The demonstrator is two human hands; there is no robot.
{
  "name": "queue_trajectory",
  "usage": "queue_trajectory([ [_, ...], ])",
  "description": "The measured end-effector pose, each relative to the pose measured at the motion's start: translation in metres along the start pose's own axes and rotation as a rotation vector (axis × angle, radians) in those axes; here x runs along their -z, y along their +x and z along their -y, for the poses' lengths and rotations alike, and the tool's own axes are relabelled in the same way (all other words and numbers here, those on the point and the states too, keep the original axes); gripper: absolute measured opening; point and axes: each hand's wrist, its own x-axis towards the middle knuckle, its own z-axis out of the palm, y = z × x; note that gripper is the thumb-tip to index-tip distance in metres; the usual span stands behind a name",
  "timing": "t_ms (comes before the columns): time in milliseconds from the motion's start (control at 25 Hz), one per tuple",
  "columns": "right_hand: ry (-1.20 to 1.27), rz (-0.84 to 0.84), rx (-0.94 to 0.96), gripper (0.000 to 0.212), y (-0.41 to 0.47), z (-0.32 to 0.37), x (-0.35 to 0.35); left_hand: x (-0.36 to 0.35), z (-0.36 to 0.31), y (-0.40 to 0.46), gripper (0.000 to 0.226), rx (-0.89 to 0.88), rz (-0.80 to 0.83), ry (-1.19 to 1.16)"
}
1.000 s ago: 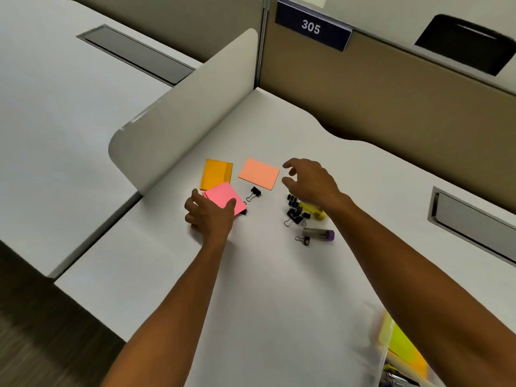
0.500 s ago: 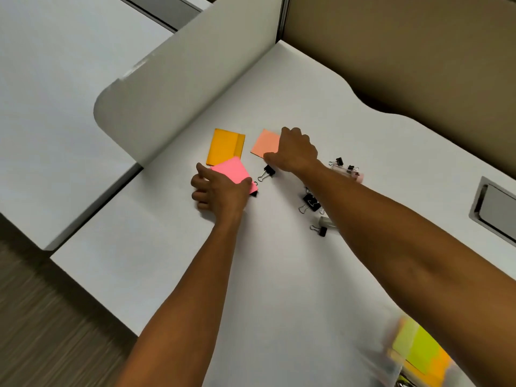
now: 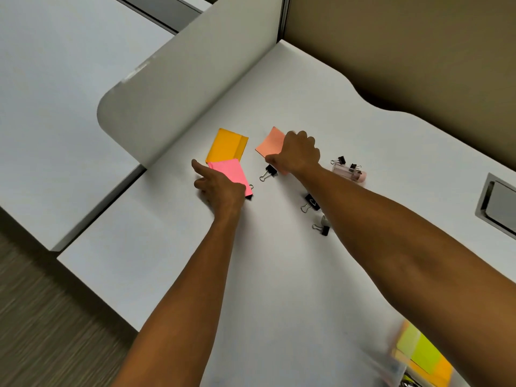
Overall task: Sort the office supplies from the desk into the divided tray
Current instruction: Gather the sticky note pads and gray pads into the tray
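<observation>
The scene was evenly and fairly brightly lit by soft, diffuse light from overhead. The matte white desk surface [image 3: 279, 275] carried only faint, soft-edged shadows under the forearms and no hard glare. The tan fabric partition wall [image 3: 418, 51] fell darker toward the top right corner. Motion blur smeared the grey-brown carpeted floor [image 3: 42, 317] at lower left into streaks, and the clear plastic tray with yellow and green note pads [image 3: 418, 356] at lower right was smeared and indistinct. Wide-angle distortion bowed the curved white divider panel [image 3: 195, 79] and stretched the arms toward the edges. The centre stayed reasonably sharp.
</observation>
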Motion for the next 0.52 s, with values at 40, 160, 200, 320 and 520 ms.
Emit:
queue_trajectory([
  [40, -0.002, -0.004, -0.002, 0.061, -0.002, 0.000, 0.000, 0.002, -0.001, -0.001, 0.123, 0.002, 0.011, -0.018],
  [160, 0.003, 0.015, -0.032, 0.055, -0.007, -0.004, -0.003, 0.009, 0.000, -0.001, 0.119, 0.001, 0.031, -0.023],
  [200, 0.015, 0.027, -0.042, 0.054, -0.008, -0.006, -0.004, 0.012, 0.001, -0.001, 0.115, -0.005, 0.034, -0.015],
  [320, 0.053, 0.047, -0.068, 0.054, -0.009, -0.013, -0.004, 0.018, 0.003, -0.003, 0.097, -0.030, 0.042, -0.059],
  [520, 0.146, 0.094, -0.075, 0.054, -0.013, -0.022, -0.001, 0.028, 0.006, -0.013, 0.071, -0.027, 0.059, -0.192],
])
